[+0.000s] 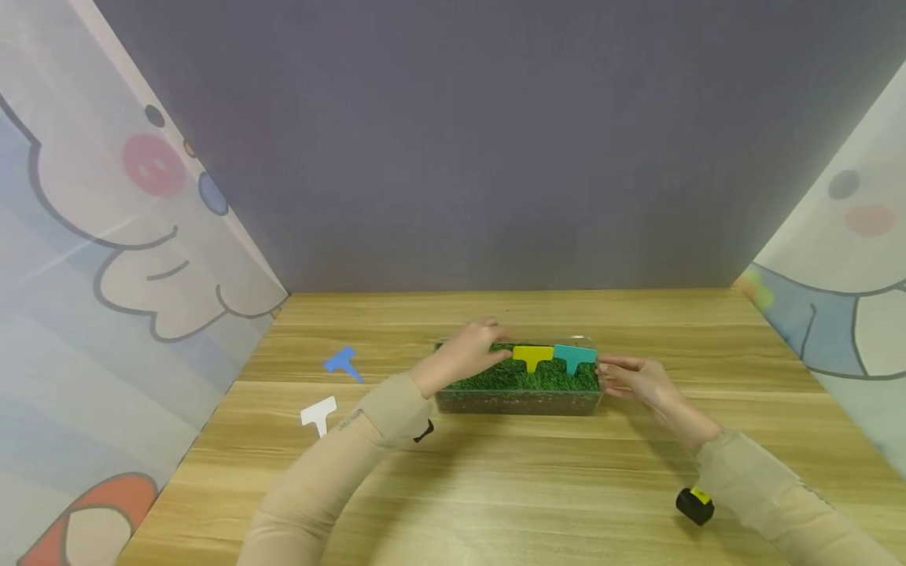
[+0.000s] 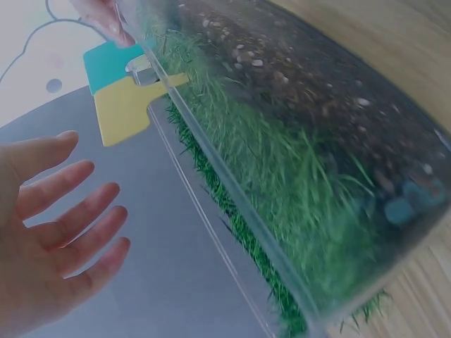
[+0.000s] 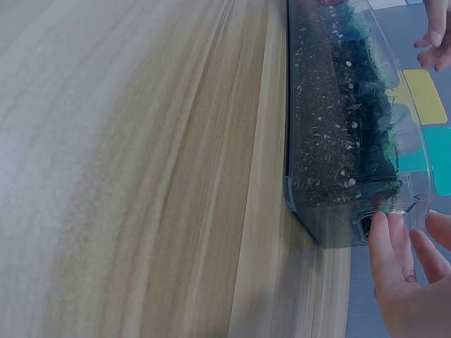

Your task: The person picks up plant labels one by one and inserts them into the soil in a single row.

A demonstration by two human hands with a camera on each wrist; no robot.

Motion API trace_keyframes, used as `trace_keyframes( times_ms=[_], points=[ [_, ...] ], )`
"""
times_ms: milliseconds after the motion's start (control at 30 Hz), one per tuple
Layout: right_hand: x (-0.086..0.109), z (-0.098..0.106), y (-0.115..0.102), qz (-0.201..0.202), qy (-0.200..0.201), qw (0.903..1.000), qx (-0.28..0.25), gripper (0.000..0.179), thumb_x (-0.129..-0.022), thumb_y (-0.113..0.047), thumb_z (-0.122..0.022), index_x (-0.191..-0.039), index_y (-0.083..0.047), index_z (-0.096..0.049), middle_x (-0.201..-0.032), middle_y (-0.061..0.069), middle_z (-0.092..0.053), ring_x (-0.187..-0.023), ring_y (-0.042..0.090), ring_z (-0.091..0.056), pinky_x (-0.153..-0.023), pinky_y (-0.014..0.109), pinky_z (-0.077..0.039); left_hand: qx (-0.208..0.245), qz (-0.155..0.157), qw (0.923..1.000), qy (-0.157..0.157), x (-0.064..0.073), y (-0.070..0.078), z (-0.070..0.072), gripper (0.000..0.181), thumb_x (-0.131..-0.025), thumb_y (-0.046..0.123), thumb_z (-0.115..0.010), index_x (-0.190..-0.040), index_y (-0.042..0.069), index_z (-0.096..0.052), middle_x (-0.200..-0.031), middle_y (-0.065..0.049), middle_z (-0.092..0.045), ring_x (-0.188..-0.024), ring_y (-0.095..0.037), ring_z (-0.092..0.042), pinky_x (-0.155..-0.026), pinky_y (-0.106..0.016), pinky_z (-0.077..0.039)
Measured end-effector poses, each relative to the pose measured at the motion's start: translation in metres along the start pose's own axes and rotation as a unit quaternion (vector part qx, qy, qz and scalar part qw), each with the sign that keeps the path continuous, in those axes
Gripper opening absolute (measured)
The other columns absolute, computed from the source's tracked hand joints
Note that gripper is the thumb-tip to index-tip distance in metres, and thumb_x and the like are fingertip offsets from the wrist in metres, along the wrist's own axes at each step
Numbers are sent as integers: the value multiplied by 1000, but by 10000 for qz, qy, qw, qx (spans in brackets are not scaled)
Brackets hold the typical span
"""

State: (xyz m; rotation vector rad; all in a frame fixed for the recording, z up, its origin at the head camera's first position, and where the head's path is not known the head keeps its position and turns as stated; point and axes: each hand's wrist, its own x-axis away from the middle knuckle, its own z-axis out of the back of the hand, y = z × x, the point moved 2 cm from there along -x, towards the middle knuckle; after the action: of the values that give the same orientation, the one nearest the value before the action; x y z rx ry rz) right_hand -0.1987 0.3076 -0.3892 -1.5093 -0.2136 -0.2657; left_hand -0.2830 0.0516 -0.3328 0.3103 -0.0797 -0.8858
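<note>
A clear plastic planter box point(image 1: 520, 403) holds dark soil and green grass point(image 1: 488, 377). Upright in the grass stand two T-shaped plant labels side by side, a yellow label point(image 1: 532, 355) and a teal label point(image 1: 575, 356). My left hand point(image 1: 476, 346) is over the planter's left part, left of the yellow label. In the left wrist view its fingers point(image 2: 84, 211) are spread apart and hold nothing. At the planter's right end is my right hand point(image 1: 640, 383), fairly straight fingertips point(image 3: 380, 229) touching the end wall near the rim, close beside the teal label.
On the wooden table point(image 1: 495, 487) to the left lie a blue T-shaped label point(image 1: 344, 363) and a white T-shaped label point(image 1: 318, 413). A black device point(image 1: 694, 507) with a yellow patch shows beside the right sleeve. A grey wall point(image 1: 495, 157) rises behind the table, with cartoon-printed curtains point(image 1: 92, 299) at both sides.
</note>
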Motion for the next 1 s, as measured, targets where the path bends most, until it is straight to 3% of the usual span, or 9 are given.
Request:
trace_keyframes(
  times_ms=[367,500,633,767,1000],
  points=[
    [0,1,0,5,-38,10000,26,50,-88,-12,-55,-127,11,-35,-104,7,-62,-82,12,-63,-78,28,-50,-85,-72,9992,372,24,-8,11,32,-84,23,-61,-112,8,-60,-119,-13,-54,-112,-26,-48,-95,-37,-39],
    [-5,4,7,104,-148,9998,-84,49,-85,-16,-60,-124,7,-43,-100,4,-63,-83,14,-63,-78,28,-50,-73,26,9991,424,32,-12,16,32,-84,23,-61,-113,9,-60,-119,-13,-54,-112,-28,-48,-94,-39,-40],
    [-17,14,22,-28,-181,9995,-255,51,-70,-32,-73,-114,-10,-59,-93,-6,-64,-83,13,-63,-79,28,-49,-91,28,9986,517,41,-16,20,31,-83,22,-62,-111,9,-61,-115,-13,-56,-108,-27,-50,-90,-38,-43],
    [-24,20,32,-131,-127,9993,-335,60,-59,-40,-77,-110,-14,-61,-91,-9,-64,-83,12,-62,-79,27,-49,-26,-53,9977,669,51,-22,25,30,-82,20,-63,-109,7,-62,-110,-11,-58,-103,-25,-53,-88,-36,-45],
    [-19,16,25,32,-203,9992,-352,37,-78,-23,-67,-112,-10,-60,-92,-6,-64,-82,13,-62,-78,28,-50,-103,-197,9965,810,66,-37,30,28,-80,16,-65,-105,4,-62,-106,-11,-60,-98,-24,-56,-87,-35,-45]
  ],
)
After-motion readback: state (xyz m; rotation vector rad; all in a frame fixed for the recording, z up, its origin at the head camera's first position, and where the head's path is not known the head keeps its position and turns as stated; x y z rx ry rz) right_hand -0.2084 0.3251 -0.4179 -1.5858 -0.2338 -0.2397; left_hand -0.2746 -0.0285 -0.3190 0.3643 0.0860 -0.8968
